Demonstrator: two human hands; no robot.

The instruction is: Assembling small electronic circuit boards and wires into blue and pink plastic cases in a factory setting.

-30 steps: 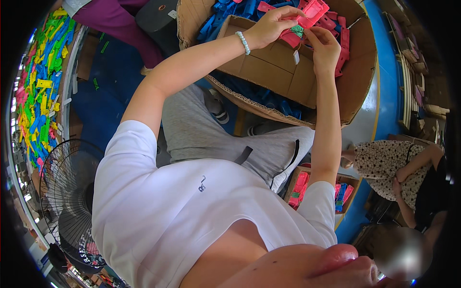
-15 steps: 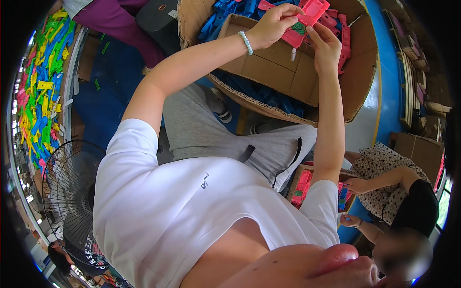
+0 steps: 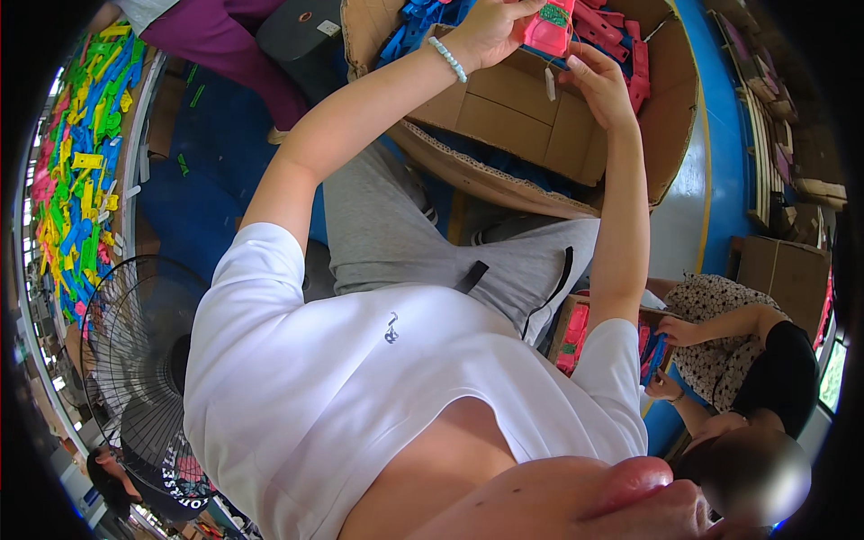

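At the top of the view, my left hand [image 3: 493, 34] grips a pink plastic piece [image 3: 548, 32] by its left side. The piece has a green patch in its face, and its upper end is cut off by the frame edge. A small white tag [image 3: 550, 84] dangles just below it. My right hand [image 3: 601, 88] is just below and right of the piece, its fingers curled and closed. A thin string appears to run from the piece to these fingertips. Both hands are above a large cardboard box [image 3: 670, 148].
Pink parts [image 3: 621, 40] and blue parts [image 3: 418, 36] lie in the box around a smaller carton [image 3: 513, 126]. Left are a fan [image 3: 135, 351] and a bench of colourful plastic pieces [image 3: 81, 171]. On the right, a co-worker's hands [image 3: 675, 331] handle blue parts at a small box.
Both hands have moved up the view, bringing the pink piece higher. My right hand has come off the piece's edge to below it. The co-worker's hands have shifted at the small box.
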